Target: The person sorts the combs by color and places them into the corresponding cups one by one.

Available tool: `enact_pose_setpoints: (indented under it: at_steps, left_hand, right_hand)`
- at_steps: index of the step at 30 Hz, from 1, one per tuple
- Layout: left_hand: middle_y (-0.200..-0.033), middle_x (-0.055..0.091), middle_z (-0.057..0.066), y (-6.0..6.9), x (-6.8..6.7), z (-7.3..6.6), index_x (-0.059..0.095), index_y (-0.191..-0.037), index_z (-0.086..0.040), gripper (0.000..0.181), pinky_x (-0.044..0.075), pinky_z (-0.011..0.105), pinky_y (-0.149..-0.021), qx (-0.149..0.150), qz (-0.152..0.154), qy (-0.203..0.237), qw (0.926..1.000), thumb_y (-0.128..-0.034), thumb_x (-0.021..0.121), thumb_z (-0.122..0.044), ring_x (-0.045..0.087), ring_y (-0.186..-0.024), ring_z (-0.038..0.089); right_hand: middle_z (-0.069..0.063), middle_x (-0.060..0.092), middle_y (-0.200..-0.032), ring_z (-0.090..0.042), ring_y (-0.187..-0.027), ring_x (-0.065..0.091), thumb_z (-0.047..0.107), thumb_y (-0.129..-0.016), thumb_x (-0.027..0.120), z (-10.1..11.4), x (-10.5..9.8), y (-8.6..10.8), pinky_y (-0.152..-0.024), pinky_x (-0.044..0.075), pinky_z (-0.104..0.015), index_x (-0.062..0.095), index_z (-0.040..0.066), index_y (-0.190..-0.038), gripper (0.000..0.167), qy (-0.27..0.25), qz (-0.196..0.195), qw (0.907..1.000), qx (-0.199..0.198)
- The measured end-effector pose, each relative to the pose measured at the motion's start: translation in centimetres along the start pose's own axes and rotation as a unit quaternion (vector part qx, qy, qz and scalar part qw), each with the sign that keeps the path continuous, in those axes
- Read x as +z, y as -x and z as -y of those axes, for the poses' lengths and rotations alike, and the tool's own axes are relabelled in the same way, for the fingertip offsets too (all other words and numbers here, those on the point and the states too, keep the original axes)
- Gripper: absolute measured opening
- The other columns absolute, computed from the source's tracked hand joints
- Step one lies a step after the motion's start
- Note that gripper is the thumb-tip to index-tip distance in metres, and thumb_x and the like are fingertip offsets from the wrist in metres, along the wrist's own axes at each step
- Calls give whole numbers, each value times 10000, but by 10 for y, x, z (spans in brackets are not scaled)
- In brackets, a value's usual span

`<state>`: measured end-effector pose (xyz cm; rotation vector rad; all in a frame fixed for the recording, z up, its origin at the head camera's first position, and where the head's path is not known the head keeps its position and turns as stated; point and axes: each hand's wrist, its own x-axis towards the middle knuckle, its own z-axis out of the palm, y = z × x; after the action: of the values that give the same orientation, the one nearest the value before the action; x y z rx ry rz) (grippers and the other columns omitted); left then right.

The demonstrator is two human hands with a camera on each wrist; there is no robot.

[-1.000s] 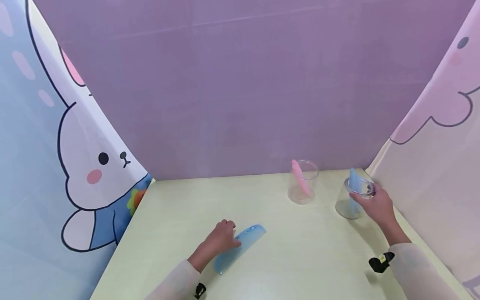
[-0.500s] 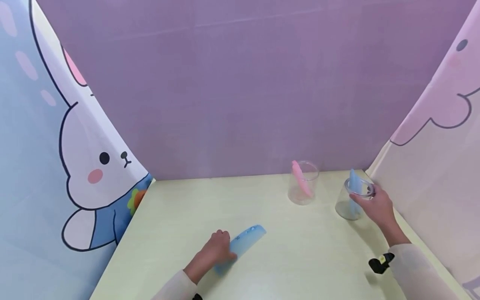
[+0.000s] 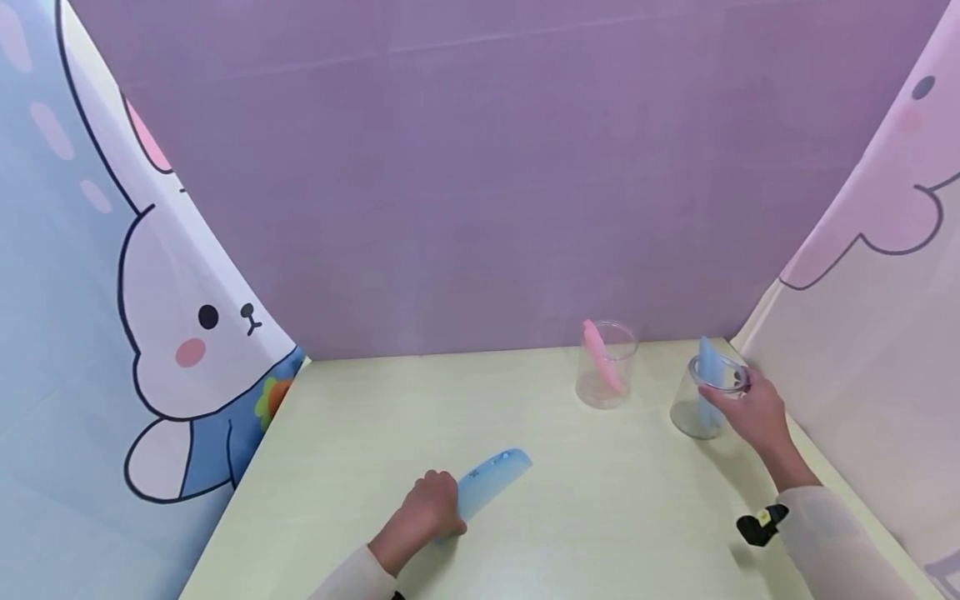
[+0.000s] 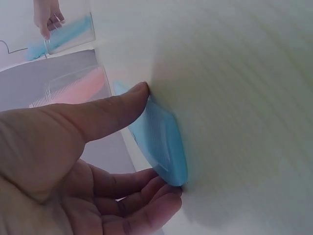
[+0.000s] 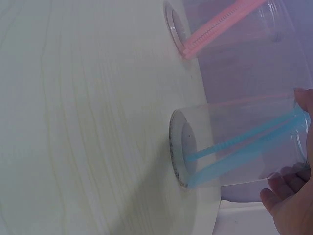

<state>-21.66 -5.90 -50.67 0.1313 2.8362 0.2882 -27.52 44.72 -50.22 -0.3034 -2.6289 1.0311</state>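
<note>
A translucent blue comb (image 3: 491,483) lies slantwise on the table, its near end covered by my left hand (image 3: 423,517). In the left wrist view, the thumb is at one edge of that comb (image 4: 159,137) and the fingertips are at the other, pinching it. My right hand (image 3: 753,417) grips the rim of a clear cup (image 3: 686,417) standing at the right. Something blue and comb-like (image 5: 244,147) leans inside this cup; it shows as two strips in the right wrist view, and I cannot tell whether these are two combs.
A second clear cup (image 3: 592,392) stands behind and left of the gripped one, with a pink comb (image 3: 603,358) leaning in it. The pale table (image 3: 360,425) meets a purple backdrop (image 3: 465,208), and printed cloths hang at both sides.
My left hand has moved nearer along the blue comb to its near end, and its fingers have come in around it. The right hand and both cups have stayed in place.
</note>
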Motion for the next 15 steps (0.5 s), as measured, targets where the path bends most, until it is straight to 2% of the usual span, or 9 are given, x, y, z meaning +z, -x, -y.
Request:
enact_pose_setpoints:
  at_steps: [8,15]
  left_hand:
    - [-888,647,138,-1,1,2,669,-995,53,506,588,436,-793,166,-295,-196,9992,-664,944,-211,624,-783,240]
    - [-894,658,144,-1,0,2,665,-996,55,504,585,435,-809,101,-256,-126,9995,-663,942,-202,611,-781,235]
  right_hand:
    - [-413,521,-1305,-540,-1125,545,489,-927,692,5,-2,3,-864,471,-625,376,-162,-1437,886,-17,-17,10000,-4]
    - [-409,532,-1288,-531,-1114,551,482,-923,698,6,-3,5,-861,472,-613,391,-161,-1426,872,-18,-70,10000,-23]
